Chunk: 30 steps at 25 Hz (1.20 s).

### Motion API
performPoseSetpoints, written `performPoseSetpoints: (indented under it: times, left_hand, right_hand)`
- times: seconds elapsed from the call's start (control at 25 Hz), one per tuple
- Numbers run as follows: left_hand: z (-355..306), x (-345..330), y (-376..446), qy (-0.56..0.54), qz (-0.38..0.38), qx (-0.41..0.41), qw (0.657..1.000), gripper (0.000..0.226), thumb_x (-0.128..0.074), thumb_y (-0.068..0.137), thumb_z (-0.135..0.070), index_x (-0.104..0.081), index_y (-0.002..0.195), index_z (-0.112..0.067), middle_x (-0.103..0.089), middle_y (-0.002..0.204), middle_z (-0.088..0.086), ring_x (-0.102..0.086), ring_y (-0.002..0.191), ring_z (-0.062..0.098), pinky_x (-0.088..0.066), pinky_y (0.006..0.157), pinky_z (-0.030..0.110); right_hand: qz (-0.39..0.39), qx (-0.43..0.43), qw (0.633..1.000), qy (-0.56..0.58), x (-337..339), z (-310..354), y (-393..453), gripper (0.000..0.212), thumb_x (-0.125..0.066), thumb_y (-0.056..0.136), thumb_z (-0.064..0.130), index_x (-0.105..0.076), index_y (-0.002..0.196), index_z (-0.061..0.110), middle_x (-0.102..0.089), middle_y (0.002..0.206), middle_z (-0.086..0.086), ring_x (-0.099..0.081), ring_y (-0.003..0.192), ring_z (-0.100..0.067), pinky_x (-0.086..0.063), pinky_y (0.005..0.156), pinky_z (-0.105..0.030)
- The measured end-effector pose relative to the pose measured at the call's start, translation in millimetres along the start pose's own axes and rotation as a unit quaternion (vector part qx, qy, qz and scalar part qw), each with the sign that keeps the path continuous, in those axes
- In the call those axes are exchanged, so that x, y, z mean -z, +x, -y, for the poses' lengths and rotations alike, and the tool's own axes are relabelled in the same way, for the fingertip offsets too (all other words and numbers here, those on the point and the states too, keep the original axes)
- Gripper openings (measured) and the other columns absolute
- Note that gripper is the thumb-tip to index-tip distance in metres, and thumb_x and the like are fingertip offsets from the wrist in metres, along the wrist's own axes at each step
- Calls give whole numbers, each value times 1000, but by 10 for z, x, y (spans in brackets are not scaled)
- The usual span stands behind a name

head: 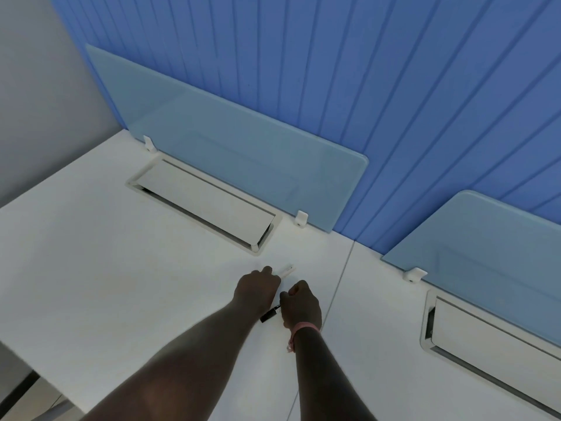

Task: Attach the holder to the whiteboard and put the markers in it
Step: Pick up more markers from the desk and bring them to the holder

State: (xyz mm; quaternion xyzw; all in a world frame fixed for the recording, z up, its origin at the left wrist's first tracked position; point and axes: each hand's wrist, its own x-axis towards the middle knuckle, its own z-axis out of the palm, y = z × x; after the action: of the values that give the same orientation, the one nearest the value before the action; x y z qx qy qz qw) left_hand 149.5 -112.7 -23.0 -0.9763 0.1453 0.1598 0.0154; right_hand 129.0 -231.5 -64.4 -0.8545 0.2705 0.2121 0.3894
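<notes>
1. The left hand (257, 287) is clenched on a white marker (285, 271) pointing to 2 o'clock.
2. The right hand (300, 305) is clenched on a black marker (269, 316), low over the desk (121, 268).
3. No holder or whiteboard is visible; I judge the task barely begun.

Bright, even light washes out the white desk (91, 268), leaving only faint shadows; both forearms read dark and underexposed against it. Wide-angle distortion bends the blue wall panels (334, 71) toward the edges, and fine detail stays soft throughout.
</notes>
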Motion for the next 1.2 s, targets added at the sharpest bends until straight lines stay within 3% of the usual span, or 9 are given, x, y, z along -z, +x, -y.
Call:
performPoseSetpoints:
  times: [0.12,0.2,0.32,0.44,0.6,0.8,1.04,1.16,1.2]
  left_hand:
    - [59,10,-111,-41,-16,20,999,28,-49,92,-16,-51,120,-15,-54,114,9,-62,93,30,-49,71,39]
    - [149,21,-214,-67,-22,28,997,35,-50,88,-12,-48,122,-16,-54,112,8,-62,92,30,-48,71,39]
    - [327,59,-380,-91,-22,48,994,34,-47,84,-8,-48,117,-16,-55,111,7,-63,91,31,-49,71,39]
    - [532,112,-629,-108,-38,71,991,30,-46,83,-7,-49,112,-16,-56,109,7,-63,89,31,-48,69,39]
    - [799,137,-1060,-98,-64,117,986,30,-46,84,-7,-50,113,-15,-57,107,7,-64,86,31,-44,64,36]
    - [1230,93,-1829,-95,-75,192,974,29,-47,85,-7,-52,112,-14,-56,106,9,-65,82,34,-42,61,36]
    - [1781,-55,-3006,-119,-49,310,942,29,-49,86,-10,-54,115,-14,-57,112,9,-64,94,32,-44,68,36]
    - [1993,-177,-3693,-147,-23,379,913,33,-53,85,-12,-55,118,-16,-58,115,8,-63,102,30,-51,77,39]
    - [2080,-376,-4295,-167,-21,434,885,33,-55,85,-12,-56,118,-16,-59,113,7,-63,100,29,-52,76,39]
  right_hand:
    - [-11,2,999,34,-34,46,-45,42,-63,95,31,-41,129,20,-60,104,6,-64,85,-22,-50,82,-36]
    - [-8,-2,997,74,-72,76,-102,52,-65,96,30,-34,137,21,-64,102,5,-65,82,-21,-53,87,-39]
    - [3,-2,991,131,-160,151,-202,56,-65,96,30,-34,142,21,-61,108,-4,-63,96,-28,-52,96,-41]
    - [32,10,986,164,-279,299,-399,53,-65,92,32,-46,140,16,-65,109,-6,-62,97,-29,-46,88,-35]
    - [89,24,972,217,-499,516,-802,51,-63,79,37,-52,126,20,-68,101,-9,-62,85,-29,-49,78,-40]
    - [145,67,966,203,-950,726,-1447,45,-62,76,32,-50,118,22,-60,83,-7,-52,59,-21,-39,47,-25]
    - [237,103,955,147,-1737,727,-2430,36,-65,88,23,-48,120,18,-59,80,-9,-49,57,-22,-36,41,-21]
    - [290,121,944,98,-2156,695,-2953,36,-63,91,18,-47,123,14,-56,78,-10,-45,51,-19,-31,40,-21]
    - [336,148,928,56,-2431,599,-3437,36,-62,92,15,-47,124,11,-54,79,-12,-44,49,-17,-30,39,-20]
